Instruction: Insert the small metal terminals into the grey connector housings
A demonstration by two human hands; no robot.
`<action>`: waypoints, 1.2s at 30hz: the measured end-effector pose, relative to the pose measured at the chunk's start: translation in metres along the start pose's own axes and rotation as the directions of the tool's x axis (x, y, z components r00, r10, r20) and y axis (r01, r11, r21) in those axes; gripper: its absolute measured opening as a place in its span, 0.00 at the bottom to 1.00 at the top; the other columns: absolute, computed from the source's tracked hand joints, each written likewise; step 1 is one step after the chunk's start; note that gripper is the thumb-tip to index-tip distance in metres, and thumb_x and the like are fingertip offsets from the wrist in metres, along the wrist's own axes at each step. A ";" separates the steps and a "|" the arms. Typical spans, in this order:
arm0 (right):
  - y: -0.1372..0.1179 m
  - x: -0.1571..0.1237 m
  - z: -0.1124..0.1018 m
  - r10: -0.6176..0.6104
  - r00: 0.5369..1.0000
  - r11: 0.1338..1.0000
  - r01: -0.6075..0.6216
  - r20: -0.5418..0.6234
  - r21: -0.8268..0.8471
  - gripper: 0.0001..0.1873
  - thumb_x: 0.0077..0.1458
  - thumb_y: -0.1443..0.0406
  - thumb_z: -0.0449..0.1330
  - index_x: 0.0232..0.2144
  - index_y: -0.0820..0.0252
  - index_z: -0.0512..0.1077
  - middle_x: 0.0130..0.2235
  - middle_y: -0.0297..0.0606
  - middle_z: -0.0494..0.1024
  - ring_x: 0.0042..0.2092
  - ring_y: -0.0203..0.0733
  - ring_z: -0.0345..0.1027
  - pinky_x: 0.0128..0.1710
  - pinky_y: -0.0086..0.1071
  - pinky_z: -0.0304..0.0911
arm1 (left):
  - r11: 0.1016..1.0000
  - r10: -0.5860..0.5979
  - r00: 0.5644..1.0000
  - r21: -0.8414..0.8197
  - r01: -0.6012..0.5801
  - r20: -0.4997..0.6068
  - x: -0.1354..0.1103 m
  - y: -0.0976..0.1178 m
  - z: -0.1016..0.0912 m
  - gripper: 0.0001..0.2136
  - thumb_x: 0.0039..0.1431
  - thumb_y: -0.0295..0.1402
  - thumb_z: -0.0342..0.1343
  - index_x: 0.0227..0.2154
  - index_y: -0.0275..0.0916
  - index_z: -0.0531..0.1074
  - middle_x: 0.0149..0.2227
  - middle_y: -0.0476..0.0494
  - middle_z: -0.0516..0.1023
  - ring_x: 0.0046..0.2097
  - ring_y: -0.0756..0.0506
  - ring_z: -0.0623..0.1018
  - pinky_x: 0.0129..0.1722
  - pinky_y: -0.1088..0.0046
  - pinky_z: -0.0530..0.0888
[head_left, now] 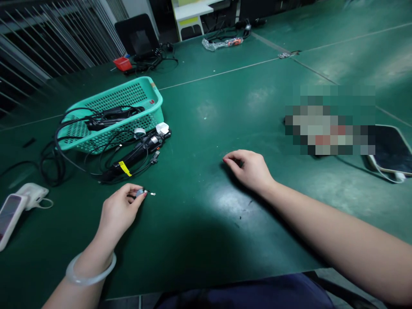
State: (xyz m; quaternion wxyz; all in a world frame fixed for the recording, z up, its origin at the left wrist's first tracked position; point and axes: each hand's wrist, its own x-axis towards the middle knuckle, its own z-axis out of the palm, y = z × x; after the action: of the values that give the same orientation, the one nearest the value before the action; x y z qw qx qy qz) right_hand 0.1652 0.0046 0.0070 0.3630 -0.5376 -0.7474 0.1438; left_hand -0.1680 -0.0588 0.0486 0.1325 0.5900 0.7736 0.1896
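Observation:
My left hand [120,208] wears a pale bangle [92,279] and pinches a small grey piece [139,192] between thumb and fingers. Dark and white bits show at the piece's end, but its kind is too small to make out. Just above that hand lies a black handheld device [138,153] with a yellow tag, among cables. My right hand [249,169] rests on the green table [193,223], its thumb and fingertips closed together, with nothing visible in them.
A turquoise basket [112,92] holds black corded devices at the left. A phone [12,214] lies near the left edge, and another phone [391,148] with a white cable lies at right, beside a blurred-out patch. A red box [122,64] and a plastic bag [219,43] are farther back.

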 end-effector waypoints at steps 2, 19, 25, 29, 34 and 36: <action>0.000 0.000 0.000 0.003 1.000 1.000 -0.003 0.001 0.003 0.09 0.56 0.64 0.55 0.31 0.56 0.76 0.34 0.35 0.81 0.35 0.41 0.73 0.38 0.36 0.66 | 1.000 -0.025 1.000 0.005 0.025 0.013 0.001 -0.004 0.001 0.11 0.48 0.43 0.59 0.32 0.43 0.74 0.32 0.45 0.78 0.31 0.44 0.76 0.32 0.69 0.70; 0.001 -0.001 0.002 0.019 0.999 0.999 -0.020 0.029 0.044 0.09 0.56 0.63 0.56 0.31 0.57 0.76 0.33 0.37 0.80 0.35 0.42 0.73 0.38 0.37 0.67 | 0.405 0.128 0.956 -0.894 0.192 0.263 0.013 0.113 0.094 0.05 0.58 0.30 0.50 0.36 0.40 0.70 0.34 0.46 0.75 0.40 0.49 0.73 0.49 0.69 0.66; 0.000 -0.002 0.001 -0.079 0.983 0.992 0.061 0.168 0.110 0.10 0.57 0.66 0.55 0.36 0.57 0.77 0.37 0.38 0.80 0.40 0.42 0.73 0.42 0.38 0.68 | 0.162 0.152 0.965 -0.969 0.189 0.214 0.006 0.149 0.089 0.05 0.59 0.29 0.51 0.36 0.39 0.70 0.37 0.46 0.75 0.46 0.50 0.73 0.54 0.70 0.62; -0.004 -0.002 0.005 -0.135 0.954 0.990 0.118 0.269 0.078 0.11 0.55 0.64 0.58 0.41 0.57 0.76 0.41 0.40 0.78 0.44 0.43 0.71 0.46 0.39 0.67 | 0.173 0.046 0.980 -0.967 0.185 0.195 0.003 0.137 0.094 0.05 0.59 0.29 0.51 0.36 0.39 0.70 0.37 0.46 0.75 0.45 0.51 0.74 0.54 0.70 0.63; -0.007 -0.001 0.017 -0.195 0.932 0.979 0.204 0.305 0.003 0.12 0.54 0.61 0.61 0.39 0.58 0.77 0.38 0.42 0.77 0.43 0.45 0.69 0.45 0.40 0.66 | 0.116 0.079 0.972 -0.970 0.213 0.223 -0.002 0.142 0.114 0.04 0.60 0.27 0.49 0.36 0.39 0.69 0.36 0.47 0.74 0.42 0.52 0.74 0.51 0.72 0.65; -0.008 -0.001 0.019 -0.215 0.929 0.974 0.227 0.302 -0.007 0.08 0.54 0.62 0.60 0.35 0.58 0.78 0.36 0.41 0.77 0.41 0.44 0.68 0.43 0.40 0.65 | 0.045 0.134 0.951 -0.961 0.274 0.278 -0.002 0.147 0.116 0.04 0.60 0.27 0.49 0.36 0.39 0.68 0.35 0.48 0.74 0.42 0.51 0.74 0.50 0.71 0.65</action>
State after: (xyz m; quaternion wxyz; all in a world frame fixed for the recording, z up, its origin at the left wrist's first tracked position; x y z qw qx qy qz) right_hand 0.1465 0.0040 -0.0019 0.2482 -0.4294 -0.8523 0.1663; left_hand 0.0093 -0.0109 0.0108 0.6244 0.3160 0.4263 0.5732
